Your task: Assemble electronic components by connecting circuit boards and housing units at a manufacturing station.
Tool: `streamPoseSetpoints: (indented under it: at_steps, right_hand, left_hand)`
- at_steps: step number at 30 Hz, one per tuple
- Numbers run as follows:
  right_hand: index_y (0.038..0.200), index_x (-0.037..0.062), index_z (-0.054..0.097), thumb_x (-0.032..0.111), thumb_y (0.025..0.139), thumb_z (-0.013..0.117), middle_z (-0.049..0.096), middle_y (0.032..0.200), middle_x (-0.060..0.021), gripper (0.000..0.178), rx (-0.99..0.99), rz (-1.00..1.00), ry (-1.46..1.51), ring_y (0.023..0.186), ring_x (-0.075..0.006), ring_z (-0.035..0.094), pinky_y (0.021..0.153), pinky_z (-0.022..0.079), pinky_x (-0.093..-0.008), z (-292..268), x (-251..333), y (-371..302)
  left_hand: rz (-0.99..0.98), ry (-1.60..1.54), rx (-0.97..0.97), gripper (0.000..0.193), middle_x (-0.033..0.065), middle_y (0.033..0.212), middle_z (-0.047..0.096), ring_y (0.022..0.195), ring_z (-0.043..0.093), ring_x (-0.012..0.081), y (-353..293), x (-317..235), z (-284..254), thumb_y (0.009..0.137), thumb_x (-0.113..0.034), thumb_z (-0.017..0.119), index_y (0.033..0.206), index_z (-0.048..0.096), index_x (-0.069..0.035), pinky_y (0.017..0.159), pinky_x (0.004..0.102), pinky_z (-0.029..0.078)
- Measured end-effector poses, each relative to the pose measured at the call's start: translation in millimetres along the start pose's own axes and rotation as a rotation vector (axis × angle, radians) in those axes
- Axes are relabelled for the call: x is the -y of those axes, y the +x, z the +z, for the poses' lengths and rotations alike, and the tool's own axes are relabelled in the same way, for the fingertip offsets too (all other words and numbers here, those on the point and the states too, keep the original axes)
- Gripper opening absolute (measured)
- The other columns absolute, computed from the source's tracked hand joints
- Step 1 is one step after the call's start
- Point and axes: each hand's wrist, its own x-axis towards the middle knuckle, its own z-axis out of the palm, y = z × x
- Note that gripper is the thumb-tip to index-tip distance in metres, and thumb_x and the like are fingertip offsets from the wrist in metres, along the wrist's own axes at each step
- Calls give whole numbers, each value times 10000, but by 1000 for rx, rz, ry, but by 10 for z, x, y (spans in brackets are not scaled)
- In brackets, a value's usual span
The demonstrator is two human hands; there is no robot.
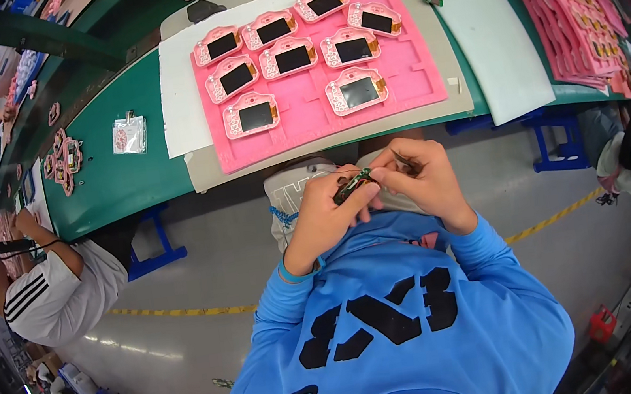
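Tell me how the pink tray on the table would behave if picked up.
The pink tray looks like foam, so it is probably light for its size. Being thin and broad, it may flex if lifted by one edge. Its pink shells, some askew, could then slide.

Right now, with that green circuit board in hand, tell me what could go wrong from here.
First, the green circuit board is held off the table, so if the left grip slips, it might fall. Second, the right grip is close against the board's end, so too much pressure could damage small parts. Third, the pink tray lies near the table's near edge; a bump might shift the shells, whose screens face up.
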Motion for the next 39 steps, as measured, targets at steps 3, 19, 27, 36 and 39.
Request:
streamPoseSetpoints:
  at_steps: [3,19,27,36,39]
  right_hand:
    - [995,-12,766,-35,917,787,704,792,-19,84,96,84,80,616,-52,492,567,381,-187,-63,-42,68]
    - [1123,24,633,208,1176,410,745,780,-85,293,19,199,296,609,-93,559,549,361,-186,-759,5,222]
    - [1110,41,585,253,1204,376,735,723,-102,312,178,508,312,436,-115,523,433,385,-226,-651,254,568]
    - [1086,60,555,266,1209,393,694,638,-82,290,190,536,355,410,-120,538,397,367,-221,-553,103,669]
    - [1086,60,554,267,1210,394,687,627,-78,290,175,535,361,402,-119,530,396,367,-220,-524,88,657]
  left_hand:
    - [-57,49,56,183,59,814,758,594,627,129,93,-58,-96,1035,-174,720,1069,757,2,593,247,503]
    - [79,914,-316,376,101,794,756,597,640,205,1435,-719,236,918,-222,819,1171,721,39,569,324,491]
    - [61,585,-353,336,96,953,780,691,669,140,1443,-545,90,925,-87,810,1216,694,37,624,245,523]
    - [26,532,-326,416,153,909,773,674,645,184,1437,-549,28,937,-151,795,1254,673,88,593,308,519]
    - [12,531,-323,423,157,910,769,672,637,182,1437,-549,13,938,-151,795,1257,667,96,592,306,518]
